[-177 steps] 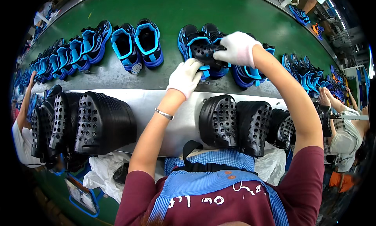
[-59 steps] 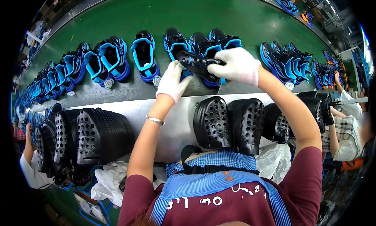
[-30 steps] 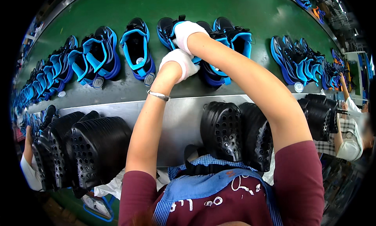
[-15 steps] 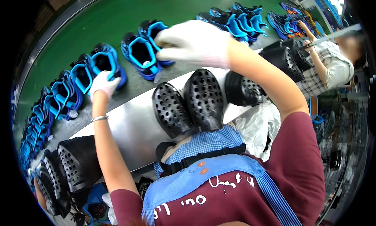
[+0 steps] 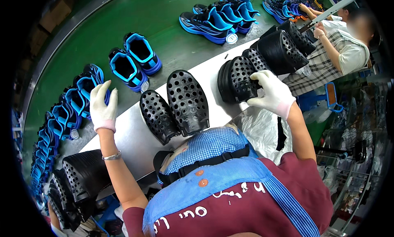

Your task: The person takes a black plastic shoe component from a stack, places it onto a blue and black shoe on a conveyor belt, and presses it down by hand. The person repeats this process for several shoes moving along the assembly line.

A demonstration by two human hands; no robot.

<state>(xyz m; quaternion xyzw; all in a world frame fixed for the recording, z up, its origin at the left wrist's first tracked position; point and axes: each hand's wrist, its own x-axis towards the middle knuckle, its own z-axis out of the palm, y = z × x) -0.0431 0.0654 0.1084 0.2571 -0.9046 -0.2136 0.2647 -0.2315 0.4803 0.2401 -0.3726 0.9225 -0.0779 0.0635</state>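
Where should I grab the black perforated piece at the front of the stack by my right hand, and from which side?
Probably the upper rim of the front perforated piece, coming from the right, where the right hand already rests. It stands on edge, leaning against the stack behind, so its rim is exposed and the fingers can hook over it and peel it forward.

Curved green conveyor belt (image 5: pixel 164 19) runs beside a grey metal shelf (image 5: pixel 135 134).
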